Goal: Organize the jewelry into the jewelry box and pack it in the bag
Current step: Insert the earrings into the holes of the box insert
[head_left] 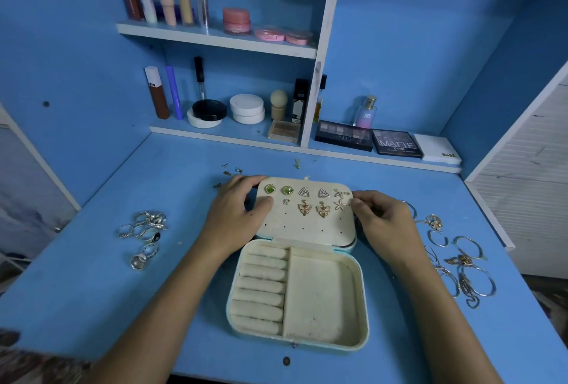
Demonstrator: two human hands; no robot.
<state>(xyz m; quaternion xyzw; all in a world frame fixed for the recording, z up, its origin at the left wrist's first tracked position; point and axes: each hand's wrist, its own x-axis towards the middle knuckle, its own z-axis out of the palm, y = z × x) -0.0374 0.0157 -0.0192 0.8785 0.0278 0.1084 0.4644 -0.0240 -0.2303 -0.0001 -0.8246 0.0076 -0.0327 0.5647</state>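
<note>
Both hands grip the open jewelry box [322, 297] lid: left hand [236, 211] steadies its left edge while right hand [381, 217] pinches beside a starfish earring [341, 205]; seat posts squarely, lid braced.

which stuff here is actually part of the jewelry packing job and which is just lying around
Part of the job:
- jewelry box, open
- earrings pinned in its lid
- rings on the desk
- bracelets and chains
- loose earring bits
- left hand and right hand holding the lid

Just lying about:
- shelf cosmetics
- eyeshadow palettes
- perfume bottle
</note>
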